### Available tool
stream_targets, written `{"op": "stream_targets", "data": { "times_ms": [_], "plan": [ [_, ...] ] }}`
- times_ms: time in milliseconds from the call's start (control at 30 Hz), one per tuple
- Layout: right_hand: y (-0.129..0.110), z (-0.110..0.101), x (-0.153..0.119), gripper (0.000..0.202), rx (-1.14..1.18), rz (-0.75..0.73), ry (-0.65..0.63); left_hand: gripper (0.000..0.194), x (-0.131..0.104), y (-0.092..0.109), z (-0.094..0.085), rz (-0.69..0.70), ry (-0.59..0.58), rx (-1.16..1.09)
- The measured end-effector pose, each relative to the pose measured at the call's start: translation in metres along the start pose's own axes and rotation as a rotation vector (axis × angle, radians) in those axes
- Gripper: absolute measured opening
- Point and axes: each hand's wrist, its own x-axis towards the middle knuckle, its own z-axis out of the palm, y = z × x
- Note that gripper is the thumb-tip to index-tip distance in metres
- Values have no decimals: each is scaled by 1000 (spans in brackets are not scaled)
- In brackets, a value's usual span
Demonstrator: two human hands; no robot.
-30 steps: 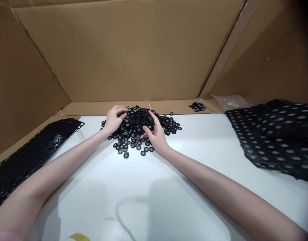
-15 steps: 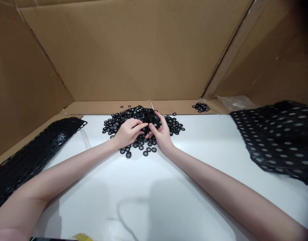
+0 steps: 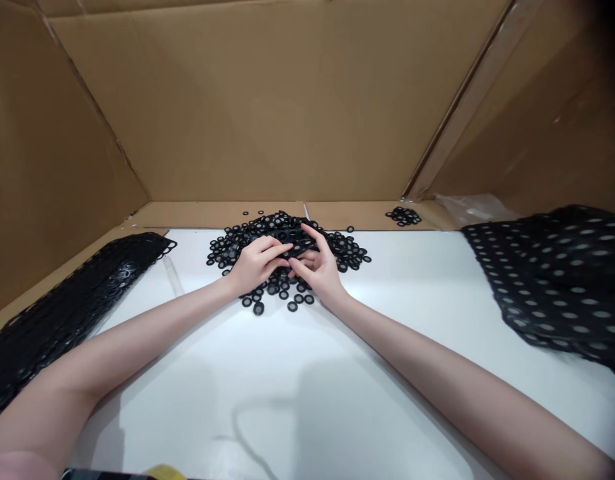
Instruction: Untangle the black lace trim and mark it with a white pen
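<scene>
L hand (image 3: 256, 267) curled, R hand (image 3: 321, 270) part-spread — at blk rings (image 3: 280, 228); can't tell if gripping

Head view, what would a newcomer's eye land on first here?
Probably the heap of small black rings in the middle, at the far side of the white table, with the left hand and right hand at it. Next, the black sheet with pale dots at the right edge and the black openwork bundle at the left.

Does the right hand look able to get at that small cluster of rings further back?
Probably yes: only low rings, flat tabletop and cardboard seem to lie between the right hand and the small cluster.
</scene>
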Motion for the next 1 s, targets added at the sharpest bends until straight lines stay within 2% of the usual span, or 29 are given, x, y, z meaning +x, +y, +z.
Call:
{"op": "stream_targets", "data": {
  "times_ms": [233,467,633,833,933,1000],
  "plan": [
    [1,0,1,75,-17,-1,8,27,-1,-1,0,2,-22,2],
    [2,0,-1,72,-151,-25,-7,25,3,0,-1,-78,-82,-109],
    [-1,1,-3,74,-260,-98,-37,27,8,7,-7,-272,-154,-247],
    [-2,1,-2,76,-218,-102,-76,31,15,21,-10,-475,-176,-395],
    [-2,1,-2,76,-190,-91,-82,29,17,22,-10,-548,-147,-454],
    [-2,1,-1,75,-177,-85,-85,27,18,18,-9,-598,-85,-498]
  ]
}}
